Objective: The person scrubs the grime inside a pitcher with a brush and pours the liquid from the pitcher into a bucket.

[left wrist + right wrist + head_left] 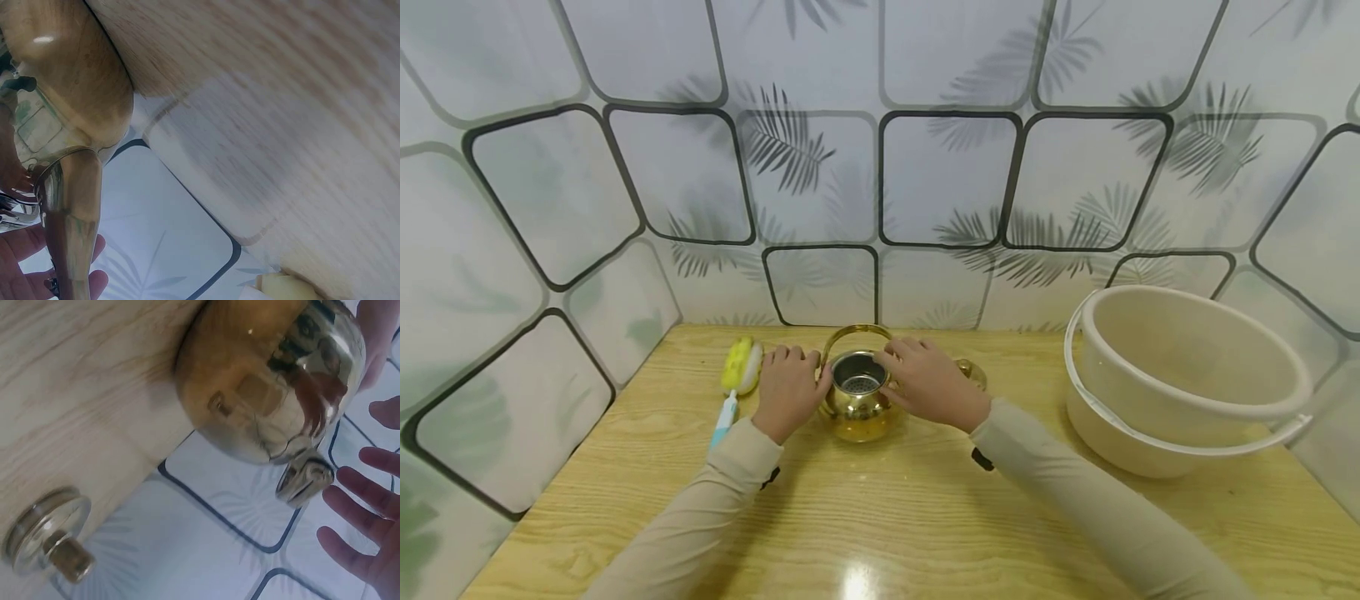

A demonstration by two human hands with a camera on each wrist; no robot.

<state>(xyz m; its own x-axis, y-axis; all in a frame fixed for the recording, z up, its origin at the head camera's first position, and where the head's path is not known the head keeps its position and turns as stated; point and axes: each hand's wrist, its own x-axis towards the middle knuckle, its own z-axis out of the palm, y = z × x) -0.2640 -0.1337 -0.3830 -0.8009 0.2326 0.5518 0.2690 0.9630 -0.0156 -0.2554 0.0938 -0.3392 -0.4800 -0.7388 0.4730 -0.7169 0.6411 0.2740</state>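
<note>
A shiny gold teapot (859, 419) stands on the wooden table with its top uncovered and a perforated strainer (861, 384) showing inside. Its arched handle (857, 329) is raised. On the left side is my left hand (790, 390), thumb by the pot; in the left wrist view its fingers extend behind the spout (72, 219). To the right, my right hand (928, 383) reaches toward the rim, thumb and index side close to it. Its fingers look spread and loose beside the handle's lug (305, 478) in the right wrist view. The gold lid (47, 531) lies on the table, right of the pot.
A brush (727, 408) with a yellow-and-white sponge head (742, 365) and blue-white handle lies at left. Two nested cream buckets (1150, 433) with a white bail handle stand at right. A patterned wall (925, 287) borders the table's back and sides.
</note>
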